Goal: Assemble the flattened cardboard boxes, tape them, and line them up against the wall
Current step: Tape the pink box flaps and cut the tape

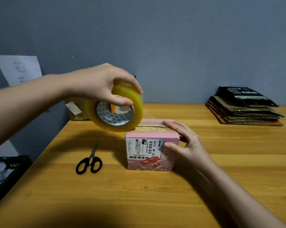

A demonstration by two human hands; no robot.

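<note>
Meanwhile left hand (96, 83) grips tape roll (114, 111); right hand (186, 145) steadies pink box (149, 150).

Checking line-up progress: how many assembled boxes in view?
2. A pink box at table centre, under the right hand; a brown box by the wall, mostly hidden behind the left hand and tape roll. Others may be hidden.

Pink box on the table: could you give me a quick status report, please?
Left hand grips tape roll at the pink box top seam. Right hand steadies the box. Scissors lie clear, left of it.
</note>
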